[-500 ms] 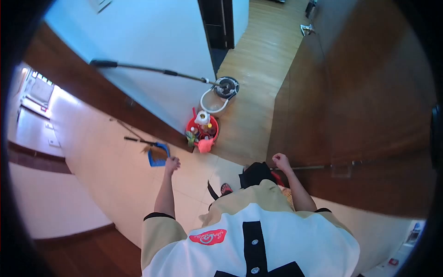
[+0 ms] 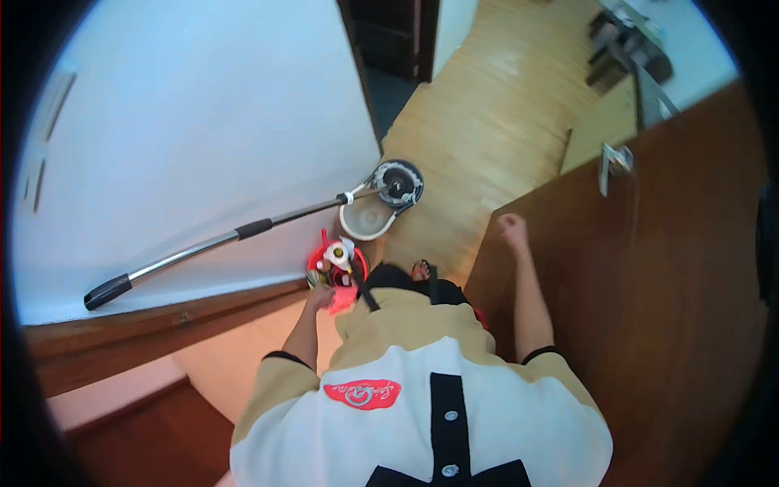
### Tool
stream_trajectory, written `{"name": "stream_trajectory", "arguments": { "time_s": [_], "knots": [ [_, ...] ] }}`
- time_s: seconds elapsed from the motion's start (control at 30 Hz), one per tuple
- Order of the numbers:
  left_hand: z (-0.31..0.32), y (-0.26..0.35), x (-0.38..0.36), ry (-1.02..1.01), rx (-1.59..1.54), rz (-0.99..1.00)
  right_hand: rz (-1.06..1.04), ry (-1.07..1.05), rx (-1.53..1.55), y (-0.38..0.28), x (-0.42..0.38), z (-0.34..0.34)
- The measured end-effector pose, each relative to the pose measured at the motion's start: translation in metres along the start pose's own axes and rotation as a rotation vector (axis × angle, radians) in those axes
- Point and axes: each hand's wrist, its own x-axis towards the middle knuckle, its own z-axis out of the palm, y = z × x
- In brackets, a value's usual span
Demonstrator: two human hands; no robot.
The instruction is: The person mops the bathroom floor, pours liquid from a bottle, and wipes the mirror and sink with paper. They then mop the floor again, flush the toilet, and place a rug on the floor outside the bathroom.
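Observation:
My right hand (image 2: 511, 230) is raised beside the free edge of a brown wooden door (image 2: 657, 284), its fingers curled in and nothing visible in them. Low on the left, my left hand (image 2: 322, 297) has its fingers curled too, and it overlaps the front of a red bucket (image 2: 364, 261) in this view. That bucket carries a white bottle (image 2: 337, 255), other bottles and a pink cloth (image 2: 344, 299). Just behind it stands a white mop bucket (image 2: 367, 221) with a round mop head (image 2: 399, 183) on top. The long mop handle (image 2: 191, 257) leans to the left.
A white wall (image 2: 203, 122) with brown skirting runs along the left. Ahead, a wood floor (image 2: 487, 114) stretches past a dark doorway (image 2: 389, 49). The door's metal handle (image 2: 617, 162) sticks out on the right, with furniture (image 2: 629, 49) beyond. One sandalled foot (image 2: 420, 269) shows below me.
I have moved forward to the doorway, and the red bucket is now close to my left hand. The blue dustpan and broom have left the view. More of the room beyond the door shows.

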Motion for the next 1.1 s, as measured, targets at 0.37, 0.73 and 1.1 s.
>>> {"name": "stream_trajectory", "arguments": {
  "time_s": [0.37,0.73,1.1],
  "knots": [
    [0.022,0.007,0.088,0.144,0.039,-0.232,-0.011,-0.009,-0.293,0.008,0.062,-0.101],
    [-0.042,0.214,0.032,0.856,-1.296,0.583,0.277,0.044,-0.195,0.035,0.091,-0.133],
    [0.011,0.531,0.006,0.745,-0.731,0.837,-0.193,-0.159,0.417,-0.216,0.187,-0.115]
  ]
}}
